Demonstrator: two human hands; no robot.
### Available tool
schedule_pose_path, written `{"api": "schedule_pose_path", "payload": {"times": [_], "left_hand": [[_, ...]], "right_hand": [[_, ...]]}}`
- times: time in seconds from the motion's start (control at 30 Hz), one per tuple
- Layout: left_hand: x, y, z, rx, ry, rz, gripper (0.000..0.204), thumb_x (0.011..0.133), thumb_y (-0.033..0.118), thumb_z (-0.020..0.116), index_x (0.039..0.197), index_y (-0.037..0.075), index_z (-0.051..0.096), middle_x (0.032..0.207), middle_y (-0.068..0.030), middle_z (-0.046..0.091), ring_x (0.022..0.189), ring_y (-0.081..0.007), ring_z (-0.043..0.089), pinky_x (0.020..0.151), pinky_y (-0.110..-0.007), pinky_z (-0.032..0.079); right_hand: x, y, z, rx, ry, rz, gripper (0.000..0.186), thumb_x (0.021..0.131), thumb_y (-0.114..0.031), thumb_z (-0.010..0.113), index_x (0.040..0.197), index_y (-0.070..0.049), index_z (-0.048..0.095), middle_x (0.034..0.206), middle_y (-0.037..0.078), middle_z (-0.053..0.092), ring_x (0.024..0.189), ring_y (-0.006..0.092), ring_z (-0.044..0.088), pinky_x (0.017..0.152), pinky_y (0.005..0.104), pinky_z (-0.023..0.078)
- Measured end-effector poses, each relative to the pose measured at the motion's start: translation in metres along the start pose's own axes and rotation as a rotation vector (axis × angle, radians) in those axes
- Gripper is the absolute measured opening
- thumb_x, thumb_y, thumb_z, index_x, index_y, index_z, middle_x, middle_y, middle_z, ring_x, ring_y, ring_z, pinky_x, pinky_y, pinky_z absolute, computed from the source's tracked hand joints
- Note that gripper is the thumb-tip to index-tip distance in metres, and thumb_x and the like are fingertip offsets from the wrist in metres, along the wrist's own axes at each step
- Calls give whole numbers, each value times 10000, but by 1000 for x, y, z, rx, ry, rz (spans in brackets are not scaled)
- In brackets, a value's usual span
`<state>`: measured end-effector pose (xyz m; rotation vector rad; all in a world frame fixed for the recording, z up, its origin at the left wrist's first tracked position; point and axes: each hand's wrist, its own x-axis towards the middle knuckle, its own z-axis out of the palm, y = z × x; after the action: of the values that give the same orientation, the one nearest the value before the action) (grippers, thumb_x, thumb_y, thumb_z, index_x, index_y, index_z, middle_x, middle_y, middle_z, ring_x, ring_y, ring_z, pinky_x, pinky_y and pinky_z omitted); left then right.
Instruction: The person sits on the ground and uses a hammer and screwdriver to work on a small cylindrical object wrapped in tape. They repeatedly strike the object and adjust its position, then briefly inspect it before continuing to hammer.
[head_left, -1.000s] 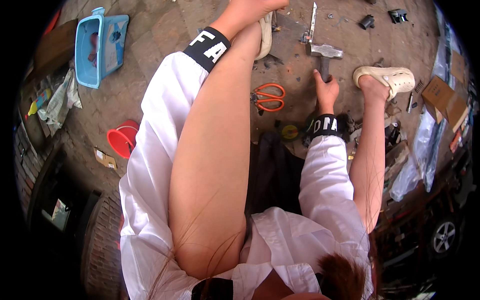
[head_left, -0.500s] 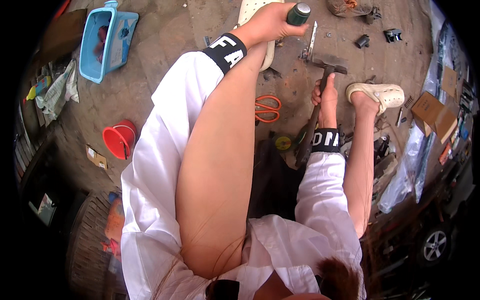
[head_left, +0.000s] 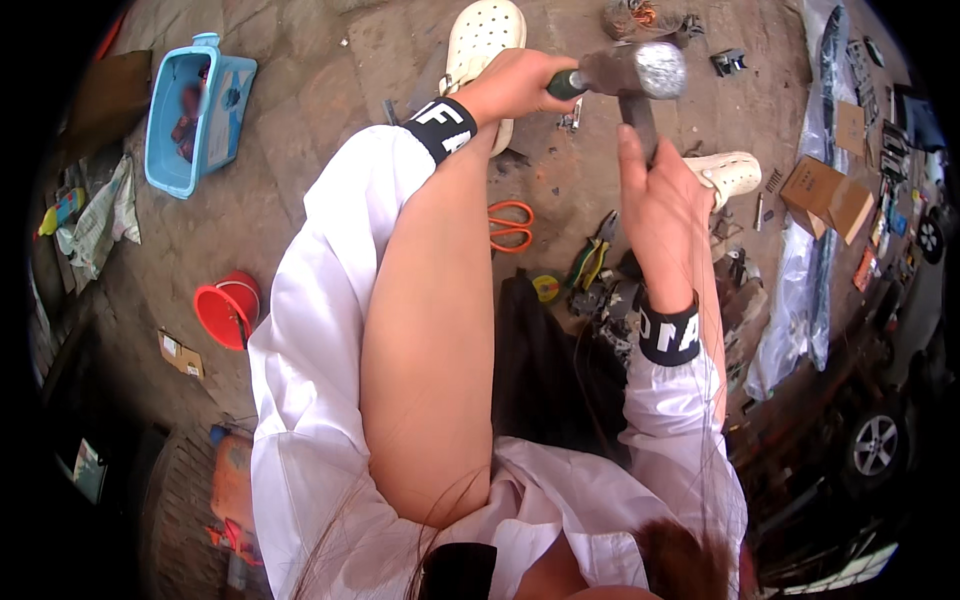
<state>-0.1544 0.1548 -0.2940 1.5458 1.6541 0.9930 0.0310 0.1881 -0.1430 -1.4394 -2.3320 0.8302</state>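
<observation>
One hammer (head_left: 632, 72) in right hand (head_left: 661, 212), dark head, shiny scuffed face

Lit by soft, diffuse light, bright across the middle. Glints off the hammer face (head_left: 660, 71) at one o'clock; nearly washes out on the white sleeve (head_left: 340, 200) toward ten. Sinks into shadow around the car wheel (head_left: 875, 445) near four. Bends brickwork (head_left: 190, 510) at eight, blackening the corners.

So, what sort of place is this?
Probably a repair workshop or yard: the right hand grips a hammer, yellow-handled pliers lie on the ground, and a car wheel shows at the right.
</observation>
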Motion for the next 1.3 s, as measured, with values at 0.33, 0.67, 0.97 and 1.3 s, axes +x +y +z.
{"api": "schedule_pose_path", "payload": {"times": [0.33,0.67,0.97,1.3], "left_hand": [[-1,-24,5,-527,413,-187,185,820,226,709,852,64,627,739,7,645,707,-76,588,677,-252,484],[-10,-21,8,-599,355,-261,84,856,97,674,816,56,612,720,16,610,630,-68,540,581,-238,463],[-9,-2,-1,-611,340,-249,56,853,73,670,888,43,639,727,-4,609,662,-83,579,563,-267,481],[-16,-20,2,-499,471,-299,121,833,130,689,867,29,633,763,-11,626,718,-98,569,654,-285,475]], "right_hand": [[-25,28,-15,643,90,623,456,995,-445,382,810,-46,502,498,-5,393,373,87,345,351,231,279],[-42,43,8,666,-11,761,467,996,-430,400,755,-44,505,495,-4,394,366,80,336,349,230,260],[-42,45,16,678,-90,758,468,987,-445,423,756,-45,501,502,-8,400,375,72,344,357,228,267],[-45,43,23,638,-128,756,471,984,-457,432,755,-52,503,512,-15,410,384,66,350,361,224,279]]}}
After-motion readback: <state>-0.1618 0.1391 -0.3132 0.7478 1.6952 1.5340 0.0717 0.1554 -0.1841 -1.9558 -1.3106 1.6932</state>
